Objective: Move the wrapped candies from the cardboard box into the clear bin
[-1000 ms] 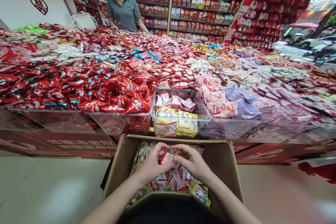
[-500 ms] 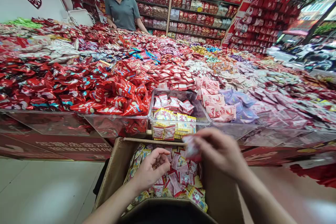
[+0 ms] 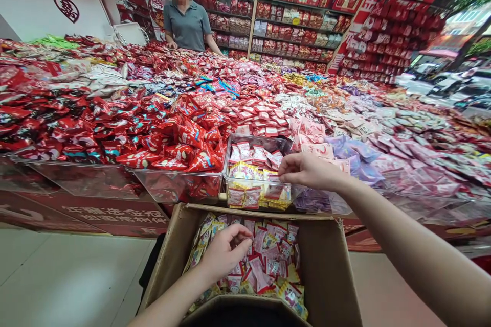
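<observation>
My right hand reaches over the front right of a clear plastic bin. Its fingers are closed at the bin's edge on a small red-and-white candy packet, which they partly hide. Yellow candy packets and red-and-white ones lie in rows in this bin. My left hand hovers above an open cardboard box, fingers loosely curled, a gap between thumb and fingertips, and nothing visible in it. Mixed pink and yellow candy packets fill the bottom of the box.
Red snack packets heap up in the bins to the left, pink and purple packets to the right. Across the wide display stands a person in a grey shirt. Shelves of red boxes and bags line the back.
My right hand has moved up and forward from above the box to the plastic bin, taking a candy packet along. My left hand stays over the box. The view has shifted slightly.
</observation>
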The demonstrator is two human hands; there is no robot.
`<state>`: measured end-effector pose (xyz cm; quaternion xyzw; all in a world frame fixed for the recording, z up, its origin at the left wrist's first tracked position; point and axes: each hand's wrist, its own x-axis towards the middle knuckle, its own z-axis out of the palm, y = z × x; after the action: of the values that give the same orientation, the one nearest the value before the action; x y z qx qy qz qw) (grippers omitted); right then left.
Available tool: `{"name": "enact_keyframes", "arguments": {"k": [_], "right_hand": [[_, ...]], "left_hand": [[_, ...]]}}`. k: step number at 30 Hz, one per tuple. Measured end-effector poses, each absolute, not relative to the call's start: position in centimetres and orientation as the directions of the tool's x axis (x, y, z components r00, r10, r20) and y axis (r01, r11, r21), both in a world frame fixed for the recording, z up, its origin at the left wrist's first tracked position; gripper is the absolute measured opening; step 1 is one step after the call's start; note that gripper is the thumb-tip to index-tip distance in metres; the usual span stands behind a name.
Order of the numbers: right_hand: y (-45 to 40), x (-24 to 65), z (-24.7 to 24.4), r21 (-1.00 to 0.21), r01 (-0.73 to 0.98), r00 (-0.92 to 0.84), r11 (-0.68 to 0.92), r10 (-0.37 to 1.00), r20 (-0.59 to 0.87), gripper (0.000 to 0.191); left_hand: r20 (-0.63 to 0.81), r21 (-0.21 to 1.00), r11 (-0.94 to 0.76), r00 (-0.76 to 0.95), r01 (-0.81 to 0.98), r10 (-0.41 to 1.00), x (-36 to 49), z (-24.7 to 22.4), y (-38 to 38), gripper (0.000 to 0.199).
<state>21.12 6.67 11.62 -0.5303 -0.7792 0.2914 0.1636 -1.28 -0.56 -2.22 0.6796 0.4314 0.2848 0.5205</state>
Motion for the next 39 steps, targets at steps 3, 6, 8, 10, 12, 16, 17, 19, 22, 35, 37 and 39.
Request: {"name": "enact_keyframes", "arguments": {"k": [3, 6, 8, 10, 12, 16, 17, 19, 22, 35, 37, 39], "right_hand": [[7.8, 20.9, 12.1, -0.575, 0.775, -0.451, 0.264, 0.867, -0.21, 0.008], [9.2, 20.8, 12.0, -0.57, 0.791, -0.475, 0.222, 0.811, -0.342, 0.009], [10.0, 20.6, 11.5, -0.589, 0.792, -0.467, 0.16, 0.78, -0.416, 0.011], [10.5, 20.4, 10.9, -0.612, 0.787, -0.453, 0.079, 0.748, -0.485, 0.01], [10.7, 20.1, 10.4, -0.624, 0.781, -0.443, -0.005, 0.7, -0.56, 0.007], [10.7, 19.4, 9.8, -0.608, 0.791, -0.436, -0.071, 0.632, -0.641, 0.019], [10.7, 19.2, 9.8, -0.607, 0.792, -0.441, -0.063, 0.628, -0.641, 0.022], [10.7, 19.0, 9.6, -0.6, 0.799, -0.452, -0.036, 0.621, -0.64, 0.025], [10.8, 19.0, 9.4, -0.579, 0.815, -0.447, -0.01, 0.625, -0.64, 0.028], [11.0, 19.2, 8.9, -0.655, 0.741, -0.484, -0.147, 0.56, -0.673, 0.028], [11.1, 19.1, 8.7, -0.662, 0.734, -0.492, -0.15, 0.555, -0.671, 0.028], [11.1, 19.1, 8.6, -0.676, 0.722, -0.502, -0.146, 0.562, -0.657, 0.029]], "left_hand": [[-0.043, 0.942, -0.122, 0.473, 0.313, 0.88, -1.3, -2.4, -0.6, 0.011], [-0.044, 0.929, -0.137, 0.471, 0.344, 0.881, -1.3, -2.5, -0.6, 0.011], [-0.046, 0.923, -0.143, 0.472, 0.356, 0.88, -1.3, -2.6, -0.7, 0.011], [-0.038, 0.92, -0.155, 0.475, 0.361, 0.879, -1.4, -2.6, -0.6, 0.011], [-0.025, 0.916, -0.173, 0.48, 0.363, 0.877, -1.4, -2.7, -0.6, 0.011], [-0.009, 0.897, -0.21, 0.491, 0.389, 0.871, -1.5, -2.8, -0.7, 0.012], [-0.006, 0.892, -0.22, 0.497, 0.395, 0.868, -1.5, -2.8, -0.7, 0.012], [0.001, 0.885, -0.239, 0.511, 0.4, 0.86, -1.4, -2.8, -0.7, 0.012], [0.007, 0.874, -0.26, 0.524, 0.41, 0.852, -1.4, -2.6, -0.7, 0.012], [0.005, 0.816, -0.325, 0.555, 0.479, 0.832, -1.3, -2.8, -0.8, 0.015], [-0.003, 0.811, -0.326, 0.56, 0.486, 0.829, -1.2, -2.9, -0.8, 0.015], [-0.004, 0.805, -0.333, 0.565, 0.491, 0.825, -1.2, -2.9, -0.8, 0.014]]}}
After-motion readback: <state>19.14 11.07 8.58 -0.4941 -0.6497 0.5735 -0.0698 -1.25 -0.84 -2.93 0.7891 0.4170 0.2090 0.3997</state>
